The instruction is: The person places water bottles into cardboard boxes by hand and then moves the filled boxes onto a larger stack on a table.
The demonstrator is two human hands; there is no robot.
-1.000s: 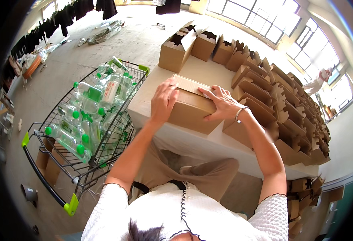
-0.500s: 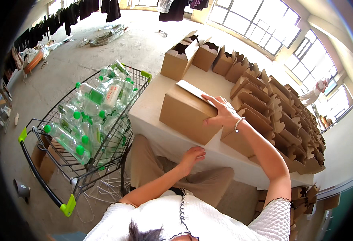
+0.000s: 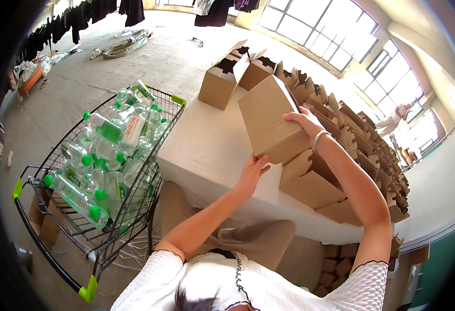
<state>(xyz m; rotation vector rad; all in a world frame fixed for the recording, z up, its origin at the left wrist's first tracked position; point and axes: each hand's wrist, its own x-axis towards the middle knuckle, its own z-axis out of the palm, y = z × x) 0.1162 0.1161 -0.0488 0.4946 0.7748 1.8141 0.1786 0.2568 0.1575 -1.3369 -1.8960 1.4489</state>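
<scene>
A brown cardboard box [image 3: 269,116] is tilted up over the near side of the white-covered table [image 3: 196,135], its broad plain face turned toward the left. My right hand [image 3: 306,124] grips it along the right edge, fingers over the top side. At the lower corner, the fingertips of my left hand [image 3: 256,171] are closed against the box; part of their hold is hidden. Just right of it, an open-topped cardboard box [image 3: 313,179] stands on the table.
Rows of open cardboard boxes [image 3: 362,155] fill the table's right side; another open box [image 3: 217,85] stands at its far edge. On my left is a wire shopping cart [image 3: 134,217] heaped with green-capped plastic bottles [image 3: 105,129]. A person [image 3: 393,119] is at far right.
The box has been tilted up and moved to the right and away from me. My left hand has risen from near my lap to its lower corner; my right hand has shifted to its right edge.
</scene>
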